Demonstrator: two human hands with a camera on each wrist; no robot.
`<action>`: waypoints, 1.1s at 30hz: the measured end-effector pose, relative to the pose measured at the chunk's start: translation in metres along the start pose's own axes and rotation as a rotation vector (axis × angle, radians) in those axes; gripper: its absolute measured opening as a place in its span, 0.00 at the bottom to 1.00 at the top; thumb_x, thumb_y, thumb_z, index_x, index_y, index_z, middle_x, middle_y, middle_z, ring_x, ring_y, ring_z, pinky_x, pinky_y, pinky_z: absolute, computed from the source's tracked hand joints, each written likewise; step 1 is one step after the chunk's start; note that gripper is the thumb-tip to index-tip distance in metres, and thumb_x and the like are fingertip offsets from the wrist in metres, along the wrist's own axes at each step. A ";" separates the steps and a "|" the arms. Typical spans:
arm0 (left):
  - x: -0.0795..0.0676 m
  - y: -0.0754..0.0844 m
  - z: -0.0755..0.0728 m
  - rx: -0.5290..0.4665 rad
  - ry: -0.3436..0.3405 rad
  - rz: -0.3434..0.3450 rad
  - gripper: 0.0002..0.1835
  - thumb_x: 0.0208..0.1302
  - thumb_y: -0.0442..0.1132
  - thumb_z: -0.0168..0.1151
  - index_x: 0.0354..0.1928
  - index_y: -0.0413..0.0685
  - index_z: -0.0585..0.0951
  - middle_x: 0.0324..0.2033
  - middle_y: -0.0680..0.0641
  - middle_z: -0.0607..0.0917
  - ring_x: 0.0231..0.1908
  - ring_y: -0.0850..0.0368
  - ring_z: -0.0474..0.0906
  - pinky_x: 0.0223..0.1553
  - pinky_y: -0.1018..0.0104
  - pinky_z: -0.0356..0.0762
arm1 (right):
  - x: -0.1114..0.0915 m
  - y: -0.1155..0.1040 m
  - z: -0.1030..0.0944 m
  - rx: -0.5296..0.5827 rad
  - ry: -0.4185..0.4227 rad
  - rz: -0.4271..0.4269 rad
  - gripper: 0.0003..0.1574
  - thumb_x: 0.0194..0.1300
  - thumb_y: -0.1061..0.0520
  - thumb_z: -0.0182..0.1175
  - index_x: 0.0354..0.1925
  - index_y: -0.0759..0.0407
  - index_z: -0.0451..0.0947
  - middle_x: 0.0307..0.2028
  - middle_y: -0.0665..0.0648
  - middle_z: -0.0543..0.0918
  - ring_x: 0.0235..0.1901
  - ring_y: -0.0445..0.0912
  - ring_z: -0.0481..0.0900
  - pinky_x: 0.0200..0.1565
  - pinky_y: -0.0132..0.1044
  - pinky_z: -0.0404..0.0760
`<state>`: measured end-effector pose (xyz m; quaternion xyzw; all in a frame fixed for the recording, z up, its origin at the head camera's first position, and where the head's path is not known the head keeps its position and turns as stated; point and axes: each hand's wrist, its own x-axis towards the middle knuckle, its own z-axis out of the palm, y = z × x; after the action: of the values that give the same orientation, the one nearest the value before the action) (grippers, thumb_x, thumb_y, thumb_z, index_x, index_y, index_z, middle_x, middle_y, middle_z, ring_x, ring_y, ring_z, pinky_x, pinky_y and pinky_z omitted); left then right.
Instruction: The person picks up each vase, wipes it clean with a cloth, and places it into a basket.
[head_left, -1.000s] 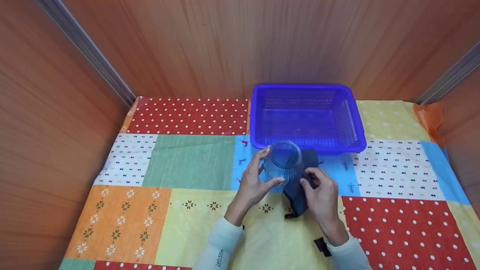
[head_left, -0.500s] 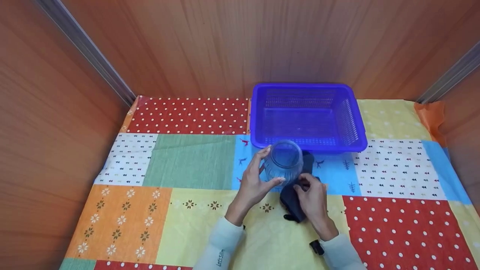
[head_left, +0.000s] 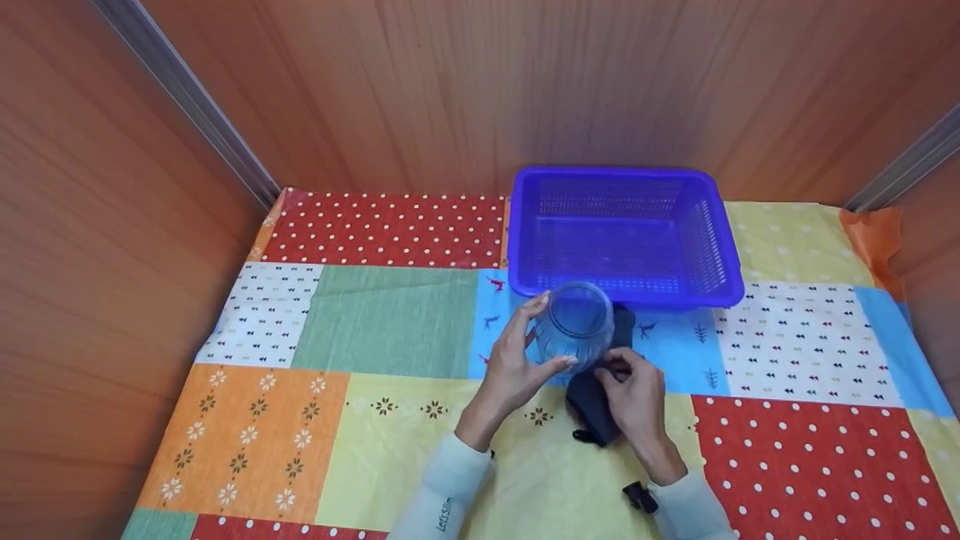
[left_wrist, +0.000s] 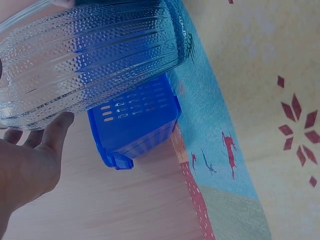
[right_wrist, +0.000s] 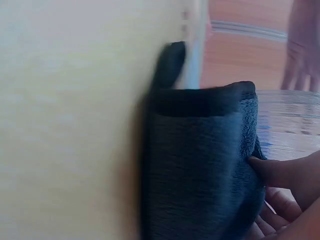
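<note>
Glass jar [head_left: 576, 327], gripped in the left hand [head_left: 516, 369], right hand [head_left: 636, 391] just beside it, pinching a dark cloth [head_left: 591, 407]

Cloth [right_wrist: 195, 165] blurred; jar [left_wrist: 95, 65] cropped, left wrist view.

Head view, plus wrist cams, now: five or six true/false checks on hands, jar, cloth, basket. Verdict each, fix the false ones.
1. The left hand grips a ribbed glass jar. True.
2. The right hand pinches a dark cloth. True.
3. A purple plastic basket stands on a patchwork tablecloth. True.
4. The glass jar sits inside the basket. False: it is held on the basket's near side.
5. The dark cloth is spread out inside the basket. False: it is bunched beside the jar.
6. The basket's walls are solid. False: they have rows of slots.
</note>
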<state>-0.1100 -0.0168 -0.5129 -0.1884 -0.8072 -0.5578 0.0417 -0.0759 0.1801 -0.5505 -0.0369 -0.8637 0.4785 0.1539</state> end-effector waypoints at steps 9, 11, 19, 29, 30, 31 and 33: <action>0.000 0.001 -0.001 -0.008 0.003 -0.006 0.45 0.62 0.43 0.80 0.77 0.49 0.66 0.77 0.47 0.69 0.74 0.48 0.69 0.66 0.50 0.79 | 0.005 -0.040 -0.030 0.108 0.026 0.047 0.08 0.64 0.73 0.70 0.42 0.69 0.85 0.39 0.65 0.90 0.40 0.53 0.89 0.44 0.17 0.79; 0.000 0.001 -0.001 -0.006 0.004 -0.006 0.45 0.61 0.43 0.80 0.77 0.49 0.66 0.77 0.47 0.69 0.74 0.48 0.69 0.66 0.49 0.79 | 0.006 -0.048 -0.035 0.137 0.035 0.043 0.09 0.64 0.74 0.69 0.43 0.70 0.85 0.39 0.65 0.89 0.39 0.47 0.88 0.44 0.17 0.80; 0.001 0.000 0.002 -0.001 0.010 -0.016 0.46 0.61 0.43 0.80 0.77 0.50 0.66 0.77 0.47 0.69 0.75 0.48 0.68 0.67 0.50 0.78 | 0.013 -0.071 -0.046 0.181 0.048 -0.064 0.10 0.65 0.71 0.71 0.46 0.69 0.87 0.42 0.63 0.89 0.41 0.35 0.84 0.50 0.19 0.80; 0.000 -0.001 0.001 0.010 0.009 -0.014 0.45 0.61 0.43 0.81 0.77 0.49 0.67 0.77 0.47 0.69 0.74 0.47 0.69 0.67 0.50 0.78 | 0.012 -0.064 -0.051 0.126 -0.020 -0.119 0.17 0.64 0.75 0.69 0.51 0.67 0.88 0.51 0.61 0.86 0.55 0.52 0.80 0.61 0.18 0.69; 0.000 -0.001 0.001 0.010 0.007 -0.016 0.45 0.61 0.43 0.80 0.77 0.49 0.67 0.77 0.47 0.69 0.74 0.47 0.69 0.67 0.50 0.78 | 0.013 -0.063 -0.051 0.127 -0.019 -0.122 0.17 0.64 0.75 0.69 0.51 0.67 0.87 0.50 0.62 0.86 0.55 0.53 0.80 0.62 0.17 0.69; 0.000 -0.001 0.001 0.010 0.005 -0.017 0.45 0.62 0.43 0.80 0.77 0.49 0.66 0.77 0.47 0.69 0.74 0.47 0.69 0.67 0.51 0.78 | 0.013 -0.061 -0.050 0.125 -0.015 -0.128 0.17 0.64 0.75 0.70 0.51 0.68 0.87 0.50 0.62 0.86 0.55 0.54 0.81 0.62 0.17 0.69; 0.000 0.000 0.001 0.011 0.002 -0.018 0.45 0.62 0.43 0.80 0.77 0.49 0.66 0.77 0.46 0.69 0.74 0.47 0.69 0.67 0.51 0.78 | 0.013 -0.059 -0.048 0.114 -0.006 -0.141 0.17 0.64 0.74 0.70 0.51 0.68 0.86 0.50 0.63 0.86 0.54 0.54 0.82 0.62 0.16 0.70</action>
<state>-0.1098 -0.0160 -0.5135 -0.1802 -0.8118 -0.5540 0.0385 -0.0693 0.1906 -0.4744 0.0342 -0.8361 0.5148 0.1863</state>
